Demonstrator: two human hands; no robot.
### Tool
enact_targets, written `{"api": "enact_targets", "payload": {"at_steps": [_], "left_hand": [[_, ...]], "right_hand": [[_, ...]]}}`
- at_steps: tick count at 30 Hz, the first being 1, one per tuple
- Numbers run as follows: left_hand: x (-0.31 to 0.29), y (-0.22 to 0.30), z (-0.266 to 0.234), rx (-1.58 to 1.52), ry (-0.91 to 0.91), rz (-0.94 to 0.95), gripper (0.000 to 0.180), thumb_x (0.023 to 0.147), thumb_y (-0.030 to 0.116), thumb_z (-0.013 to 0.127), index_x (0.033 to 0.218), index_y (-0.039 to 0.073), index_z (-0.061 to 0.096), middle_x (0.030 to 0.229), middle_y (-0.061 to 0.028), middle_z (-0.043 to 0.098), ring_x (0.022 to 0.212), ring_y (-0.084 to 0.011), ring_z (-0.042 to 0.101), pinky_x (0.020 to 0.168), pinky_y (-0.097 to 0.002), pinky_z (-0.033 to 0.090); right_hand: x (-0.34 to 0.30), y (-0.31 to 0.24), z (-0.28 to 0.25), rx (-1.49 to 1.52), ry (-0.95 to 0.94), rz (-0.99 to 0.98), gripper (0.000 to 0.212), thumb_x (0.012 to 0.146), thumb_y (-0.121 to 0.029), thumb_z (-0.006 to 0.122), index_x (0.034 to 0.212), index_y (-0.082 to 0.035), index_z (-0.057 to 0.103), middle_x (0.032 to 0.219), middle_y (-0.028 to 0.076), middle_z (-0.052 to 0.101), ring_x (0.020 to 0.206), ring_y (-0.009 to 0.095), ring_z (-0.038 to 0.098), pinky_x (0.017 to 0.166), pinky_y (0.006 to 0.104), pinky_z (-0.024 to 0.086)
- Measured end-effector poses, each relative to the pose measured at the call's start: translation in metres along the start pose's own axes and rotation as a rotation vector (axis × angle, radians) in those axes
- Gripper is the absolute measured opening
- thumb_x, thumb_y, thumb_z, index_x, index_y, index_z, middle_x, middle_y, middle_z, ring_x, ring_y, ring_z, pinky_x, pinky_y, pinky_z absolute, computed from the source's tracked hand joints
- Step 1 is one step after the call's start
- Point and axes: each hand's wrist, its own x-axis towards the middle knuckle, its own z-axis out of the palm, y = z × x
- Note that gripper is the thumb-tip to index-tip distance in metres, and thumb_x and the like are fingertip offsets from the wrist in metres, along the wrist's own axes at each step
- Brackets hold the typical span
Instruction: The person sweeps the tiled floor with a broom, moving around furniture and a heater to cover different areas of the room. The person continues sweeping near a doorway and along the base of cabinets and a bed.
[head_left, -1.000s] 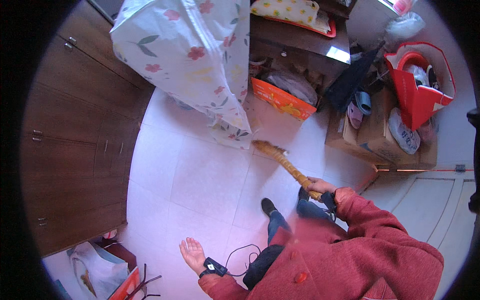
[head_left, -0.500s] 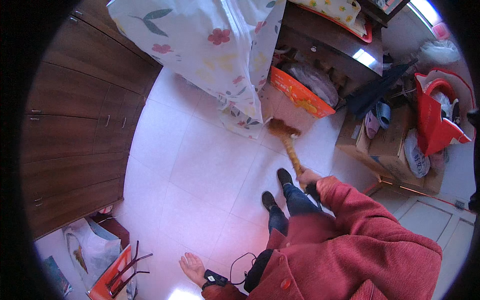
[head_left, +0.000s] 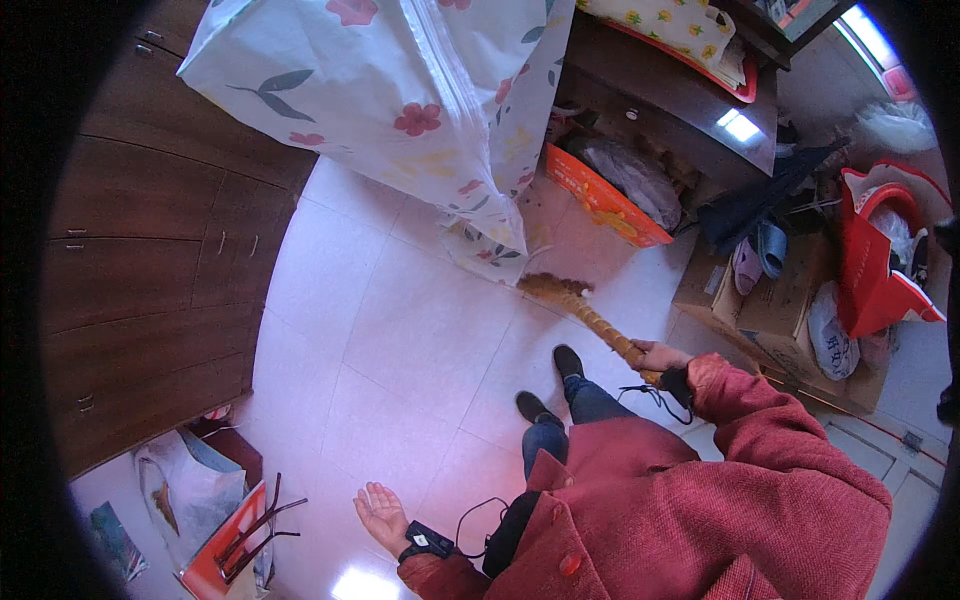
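My right hand (head_left: 660, 357) is closed around the yellow-brown handle of a short broom (head_left: 605, 325). The broom's brown bristle end rests at the floor, close to the lower edge of a white floral fabric cover (head_left: 400, 110). Palm up and fingers spread, my left hand (head_left: 382, 515) is held out over the floor with nothing in it. A small black device (head_left: 428, 540) is strapped at the left wrist, with a black cable running from it.
Dark wooden cabinets (head_left: 150, 260) line the left side. An orange carton (head_left: 605, 195) sits under a dark drawer unit (head_left: 660, 90). Cardboard boxes (head_left: 785, 290), slippers (head_left: 770, 248) and a red bag (head_left: 875, 290) stand at right. More bags (head_left: 195, 490) lie at lower left.
My right hand has moved right, and the broom now slants more, its bristle end lower and slightly left. My left hand stays open, almost in place.
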Motion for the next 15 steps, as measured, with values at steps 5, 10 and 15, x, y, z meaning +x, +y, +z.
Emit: {"api": "enact_targets", "payload": {"at_steps": [5,10,15], "left_hand": [[0.011,0.007,-0.006,-0.041,-0.023,-0.019,0.036,0.077,0.029,0.057,0.105,0.009,0.045,0.112,-0.0084,0.045,0.098,-0.0198,0.046,0.082,-0.0341,0.04],[0.036,0.014,-0.008,-0.058,-0.018,-0.044,0.036,0.078,0.029,0.057,0.106,0.009,0.044,0.109,-0.0077,0.047,0.097,-0.0199,0.046,0.082,-0.0339,0.04],[0.065,0.039,-0.022,-0.061,0.002,-0.046,0.036,0.078,0.029,0.056,0.105,0.01,0.044,0.108,-0.0073,0.047,0.097,-0.0189,0.046,0.081,-0.0334,0.041]], "right_hand": [[0.002,0.001,0.029,0.073,0.127,0.051,0.071,0.064,-0.016,0.061,0.127,-0.008,0.028,0.093,0.009,0.053,0.078,0.02,0.052,0.066,0.0304,0.043],[0.017,-0.007,0.08,-0.045,-0.036,0.083,0.065,0.064,-0.023,0.058,0.123,-0.01,0.033,0.084,0.01,0.055,0.076,0.021,0.053,0.066,0.0325,0.043],[0.036,-0.036,0.15,-0.204,-0.224,-0.112,0.065,0.063,-0.026,0.062,0.121,-0.009,0.037,0.086,0.006,0.054,0.077,0.017,0.051,0.069,0.0299,0.042]]}}
